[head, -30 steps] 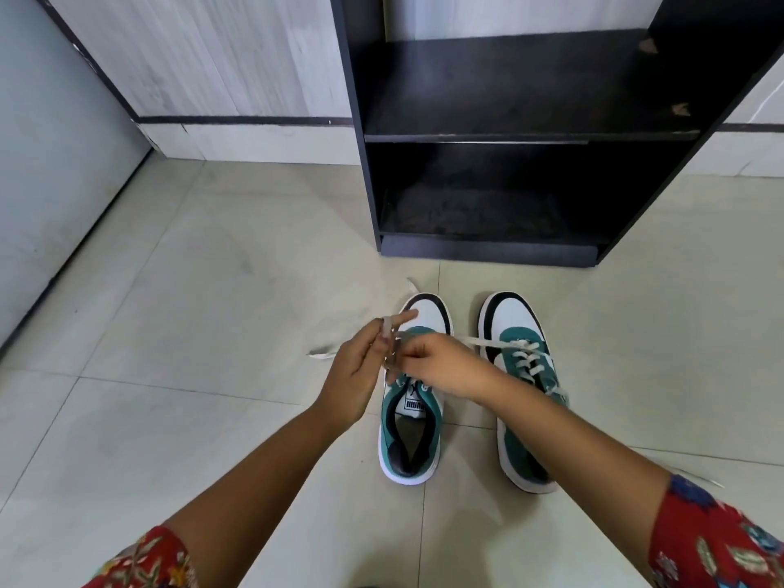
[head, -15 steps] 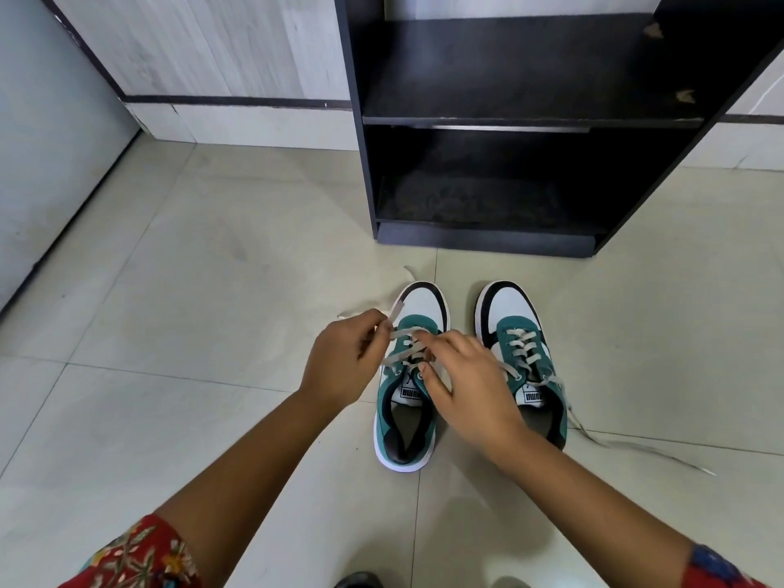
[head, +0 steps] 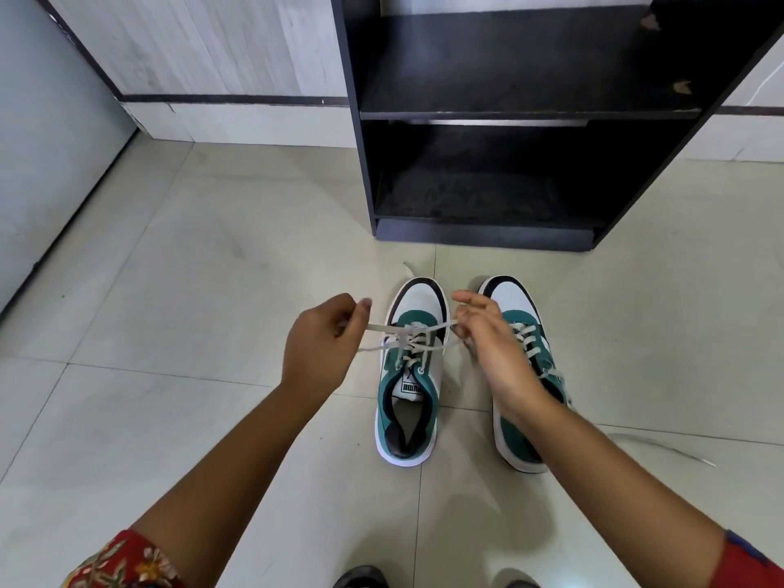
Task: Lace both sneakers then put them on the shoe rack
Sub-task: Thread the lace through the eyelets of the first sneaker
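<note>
Both sneakers stand side by side on the tiled floor (head: pixel 212 269) just in front of the shoe rack (head: pixel 500 235), toes toward it, and neither is on a shelf. The right sneaker (head: pixel 519 333), partly hidden behind the right forearm, shows crossed lacing all the way up its eyelets, though its loose lace end (head: pixel 662 445) trails across the floor away from the rack, so it looks laced but not tied. The left sneaker (head: pixel 413 375) has only a few crossings near the toe; the eyelets nearest the tongue look unthreaded. The left hand (head: pixel 318 350) is closed in a loose fist, pinching one end of the white lace (head: pixel 407 335) between thumb and forefinger, and pulls it out sideways. The right hand (head: pixel 492 341) is half open, fingers curled, and seems to hold the other end near the sneaker's inner edge, though the exact grip is hard to make out. By my judgement the task is around halfway: the rest of the left sneaker needs threading, then both go onto the rack, whose two visible shelves hold no shoes.
</note>
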